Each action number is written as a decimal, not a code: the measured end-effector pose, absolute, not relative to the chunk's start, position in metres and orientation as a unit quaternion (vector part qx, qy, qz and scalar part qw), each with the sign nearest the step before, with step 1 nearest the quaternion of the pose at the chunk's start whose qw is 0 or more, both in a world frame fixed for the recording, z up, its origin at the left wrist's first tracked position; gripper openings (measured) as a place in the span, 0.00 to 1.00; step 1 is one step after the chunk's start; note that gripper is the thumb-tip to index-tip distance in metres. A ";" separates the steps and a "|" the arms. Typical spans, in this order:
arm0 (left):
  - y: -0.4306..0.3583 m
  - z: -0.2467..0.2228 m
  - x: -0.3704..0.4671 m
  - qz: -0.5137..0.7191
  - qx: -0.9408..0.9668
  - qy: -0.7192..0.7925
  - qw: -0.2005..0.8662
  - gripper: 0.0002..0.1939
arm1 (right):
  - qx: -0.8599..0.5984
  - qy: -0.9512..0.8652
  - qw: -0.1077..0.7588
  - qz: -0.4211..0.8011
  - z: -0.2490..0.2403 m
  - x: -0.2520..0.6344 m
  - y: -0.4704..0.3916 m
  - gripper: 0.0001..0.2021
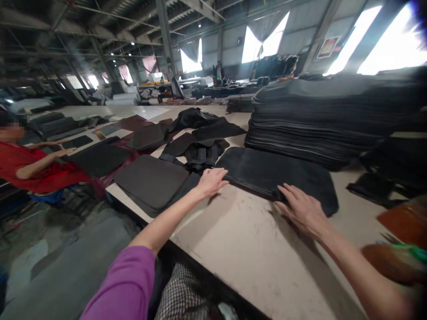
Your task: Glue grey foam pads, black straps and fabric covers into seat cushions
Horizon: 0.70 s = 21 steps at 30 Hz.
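Note:
A low stack of black, round-cornered sheet panels [267, 166] lies in front of me on the pale table. My left hand [213, 181] rests at its near left corner, fingers stretched out and holding nothing. At the stack's front edge, my right hand [302, 206] has its fingers above and its thumb below. Something small and dark shows between them; I cannot tell whether it is a panel edge or a separate thing. Left of my left hand lie dark grey-brown panels [151, 180]. Crumpled black pieces [202, 153] sit just behind it.
A tall pile of black panels [316, 118] stands behind the low stack. Brown pieces [405, 222] lie at the right on the table [230, 240]. A co-worker in a red top [40, 164] sits at the left, hands on dark panels. The table's near edge runs before me.

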State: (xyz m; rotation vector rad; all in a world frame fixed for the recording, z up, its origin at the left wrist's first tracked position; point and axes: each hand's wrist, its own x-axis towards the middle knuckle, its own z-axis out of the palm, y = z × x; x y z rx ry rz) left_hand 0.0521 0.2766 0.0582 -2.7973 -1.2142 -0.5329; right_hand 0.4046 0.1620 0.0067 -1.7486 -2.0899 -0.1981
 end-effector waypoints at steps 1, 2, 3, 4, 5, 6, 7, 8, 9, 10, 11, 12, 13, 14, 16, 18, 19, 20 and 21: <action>0.269 0.061 0.027 -0.185 -0.888 -0.421 0.016 0.26 | -0.614 -0.755 0.224 -0.052 0.007 0.401 0.148 0.30; 0.262 0.063 -0.001 -0.191 -0.869 -0.457 0.012 0.27 | -0.601 -0.760 0.245 -0.032 0.006 0.397 0.133 0.30; 0.255 0.063 -0.030 -0.189 -0.845 -0.500 0.010 0.28 | -0.590 -0.763 0.263 -0.008 0.003 0.393 0.117 0.29; 0.250 0.063 -0.058 -0.179 -0.815 -0.551 0.005 0.30 | -0.584 -0.763 0.278 0.017 -0.001 0.390 0.101 0.28; 0.245 0.061 -0.084 -0.163 -0.780 -0.604 -0.010 0.33 | -0.583 -0.758 0.290 0.045 -0.006 0.386 0.086 0.27; 0.240 0.058 -0.106 -0.148 -0.754 -0.639 -0.033 0.38 | -0.587 -0.748 0.300 0.074 -0.012 0.382 0.071 0.27; 0.237 0.054 -0.124 -0.137 -0.743 -0.654 -0.047 0.40 | -0.596 -0.735 0.306 0.103 -0.017 0.378 0.058 0.26; 0.234 0.050 -0.137 -0.131 -0.737 -0.660 -0.062 0.41 | -0.605 -0.722 0.310 0.128 -0.023 0.373 0.047 0.26; 0.231 0.048 -0.146 -0.130 -0.738 -0.658 -0.072 0.41 | -0.612 -0.711 0.314 0.148 -0.028 0.369 0.037 0.26; 0.230 0.046 -0.151 -0.133 -0.741 -0.654 -0.080 0.39 | -0.615 -0.703 0.318 0.160 -0.032 0.365 0.029 0.26; 0.229 0.045 -0.153 -0.138 -0.742 -0.650 -0.087 0.36 | -0.615 -0.699 0.323 0.167 -0.035 0.361 0.022 0.26; 0.229 0.046 -0.153 -0.145 -0.741 -0.649 -0.094 0.32 | -0.613 -0.698 0.328 0.171 -0.037 0.358 0.017 0.26; 0.231 0.048 -0.153 -0.153 -0.738 -0.650 -0.100 0.29 | -0.611 -0.696 0.333 0.174 -0.039 0.356 0.012 0.25; 0.232 0.051 -0.152 -0.162 -0.732 -0.654 -0.106 0.25 | -0.611 -0.694 0.340 0.176 -0.041 0.355 0.007 0.25; 0.237 0.057 -0.152 -0.187 -0.714 -0.665 -0.115 0.19 | -0.611 -0.686 0.351 0.181 -0.042 0.354 -0.003 0.24; 0.241 0.063 -0.153 -0.216 -0.691 -0.679 -0.123 0.17 | -0.621 -0.674 0.354 0.186 -0.043 0.354 -0.013 0.23; 0.243 0.065 -0.153 -0.231 -0.680 -0.684 -0.130 0.16 | -0.624 -0.670 0.354 0.191 -0.042 0.354 -0.018 0.22; 0.244 0.067 -0.153 -0.245 -0.668 -0.688 -0.140 0.15 | -0.625 -0.667 0.354 0.197 -0.042 0.355 -0.023 0.22; 0.244 0.070 -0.152 -0.259 -0.657 -0.691 -0.152 0.14 | -0.626 -0.664 0.354 0.203 -0.042 0.355 -0.027 0.22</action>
